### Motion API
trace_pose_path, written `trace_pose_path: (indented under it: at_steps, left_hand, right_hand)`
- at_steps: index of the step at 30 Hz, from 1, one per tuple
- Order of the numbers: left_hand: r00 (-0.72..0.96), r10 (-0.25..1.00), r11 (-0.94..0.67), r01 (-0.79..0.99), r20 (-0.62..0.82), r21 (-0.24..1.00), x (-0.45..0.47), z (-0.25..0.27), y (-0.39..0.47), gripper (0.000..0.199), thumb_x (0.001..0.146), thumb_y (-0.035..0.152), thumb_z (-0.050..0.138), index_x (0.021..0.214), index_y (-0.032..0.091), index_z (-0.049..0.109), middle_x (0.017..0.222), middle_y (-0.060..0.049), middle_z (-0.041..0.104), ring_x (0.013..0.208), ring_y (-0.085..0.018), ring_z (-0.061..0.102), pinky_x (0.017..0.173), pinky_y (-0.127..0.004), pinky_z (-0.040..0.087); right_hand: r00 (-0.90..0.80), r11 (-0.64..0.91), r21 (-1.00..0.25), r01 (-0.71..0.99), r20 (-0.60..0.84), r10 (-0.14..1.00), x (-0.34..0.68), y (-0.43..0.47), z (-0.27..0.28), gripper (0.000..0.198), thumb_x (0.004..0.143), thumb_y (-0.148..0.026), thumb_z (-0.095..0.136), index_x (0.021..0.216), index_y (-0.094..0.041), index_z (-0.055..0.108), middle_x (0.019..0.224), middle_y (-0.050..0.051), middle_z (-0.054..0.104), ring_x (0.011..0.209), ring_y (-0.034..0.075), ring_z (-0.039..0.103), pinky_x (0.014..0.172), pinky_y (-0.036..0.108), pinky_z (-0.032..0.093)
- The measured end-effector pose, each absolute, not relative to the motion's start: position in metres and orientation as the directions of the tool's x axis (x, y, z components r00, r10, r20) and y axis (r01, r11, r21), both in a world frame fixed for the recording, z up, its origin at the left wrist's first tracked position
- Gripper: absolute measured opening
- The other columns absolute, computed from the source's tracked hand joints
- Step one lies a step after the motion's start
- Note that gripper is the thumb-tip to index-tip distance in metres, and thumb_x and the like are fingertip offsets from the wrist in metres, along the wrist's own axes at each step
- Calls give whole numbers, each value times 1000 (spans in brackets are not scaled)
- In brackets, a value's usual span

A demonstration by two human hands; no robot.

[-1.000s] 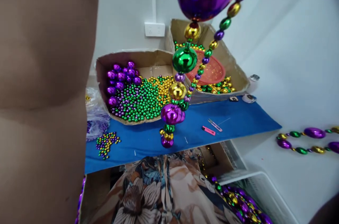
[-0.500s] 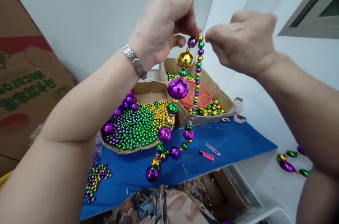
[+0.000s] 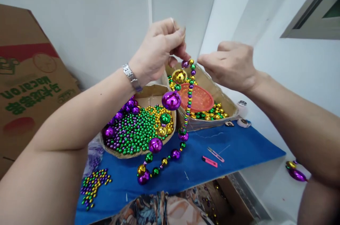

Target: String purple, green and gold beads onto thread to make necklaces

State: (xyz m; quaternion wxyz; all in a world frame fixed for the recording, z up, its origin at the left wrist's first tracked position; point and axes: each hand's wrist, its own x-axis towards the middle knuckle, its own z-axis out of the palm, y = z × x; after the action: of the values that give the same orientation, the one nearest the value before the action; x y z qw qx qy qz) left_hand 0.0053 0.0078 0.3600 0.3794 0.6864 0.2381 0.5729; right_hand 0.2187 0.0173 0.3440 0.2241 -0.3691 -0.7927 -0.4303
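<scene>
A bead necklace [image 3: 171,101] in purple, gold and green hangs in a loop in front of me. My left hand [image 3: 162,49] is closed in a pinch at its top, just above a purple and a gold bead. To the right of those top beads, my right hand [image 3: 230,65] is closed, thumb and finger pressed together. Whatever it grips is too fine or too hidden to make out. The necklace's lower curve, with a large purple bead, hangs in front of the blue tabletop [image 3: 170,191].
A cardboard tray [image 3: 151,92] of small beads and an open box [image 3: 223,94] with a red basket [image 3: 198,99] stand behind. Thread snips [image 3: 215,155], a pink lighter-like item [image 3: 209,161] and loose beads [image 3: 95,184] lie on the blue cloth. A large carton [image 3: 29,86] is at left.
Both hands and the necklace are lower in view, and the necklace has shifted slightly left. The pinch of each hand looks the same.
</scene>
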Motion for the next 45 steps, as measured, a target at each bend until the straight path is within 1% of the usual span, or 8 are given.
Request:
trace_pose_path:
  at_steps: [9, 16, 26, 29, 33, 39, 42, 45]
  left_hand:
    - [258, 786, -546, -141, 563, 826, 3, 339, 2, 28, 95, 16, 47, 67, 19, 42, 56, 2, 51, 54, -11, 62, 40, -19, 30]
    - [297, 796, -514, -130, 528, 848, -1, 310, 11, 28, 95, 14, 49, 68, 19, 44, 56, 1, 53, 55, -11, 62, 38, -18, 32]
    - [243, 676, -719, 8, 696, 695, 7, 317, 13, 28, 96, 21, 50, 70, 22, 42, 59, 2, 47, 59, -10, 59, 49, -18, 42]
    - [308, 669, -706, -21, 677, 708, 8, 297, 15, 23, 93, 25, 53, 72, 23, 45, 61, 0, 52, 56, -12, 58, 42, -21, 38]
    - [354, 761, -612, 111, 544, 783, 11, 261, 17, 21, 87, 26, 62, 71, 20, 50, 61, 0, 55, 59, -12, 55, 53, -23, 42]
    - [506, 657, -739, 287, 558, 610, 20, 240, 16, 14, 83, 16, 61, 71, 20, 56, 62, 0, 54, 56, -11, 44, 60, -26, 35]
    - [516, 666, -735, 335, 539, 589, 26, 234, 16, 13, 82, 15, 60, 71, 20, 56, 61, 0, 55, 55, -12, 43, 60, -27, 33]
    - [482, 716, -678, 303, 506, 670, 33, 226, 18, 15, 82, 15, 62, 69, 20, 56, 61, 0, 57, 57, -12, 47, 60, -26, 35]
  right_hand:
    - [-707, 328, 627, 707, 611, 356, 215, 17, 324, 48, 98, -19, 21, 73, -20, 62, 49, 0, 34, 58, 11, 33, 56, 31, 21]
    - [-705, 440, 551, 709, 571, 421, 217, 26, 290, 43, 98, -24, 27, 75, -21, 63, 48, -1, 34, 58, 11, 35, 57, 30, 22]
    - [-623, 295, 569, 768, 553, 554, 220, 12, 310, 50, 99, -30, 17, 73, -19, 58, 63, 1, 36, 75, 12, 43, 60, 32, 18]
    - [-657, 410, 519, 750, 521, 545, 224, 20, 283, 47, 99, -26, 19, 78, -20, 61, 60, 0, 38, 69, 12, 38, 60, 31, 19]
    - [-632, 512, 373, 774, 500, 592, 228, 25, 241, 35, 97, -31, 31, 87, -20, 63, 69, 2, 56, 67, 14, 40, 60, 30, 23]
    - [-557, 565, 136, 814, 459, 692, 223, 4, 217, 38, 98, -45, 34, 83, -18, 58, 76, 6, 59, 73, 18, 45, 70, 32, 32]
    - [-504, 517, 133, 845, 521, 689, 219, -1, 201, 44, 92, -58, 43, 82, -18, 58, 80, 8, 58, 77, 20, 43, 71, 34, 31]
    - [-437, 412, 193, 890, 619, 653, 216, -4, 185, 39, 89, -56, 48, 80, -19, 58, 80, 9, 55, 80, 23, 41, 69, 36, 27]
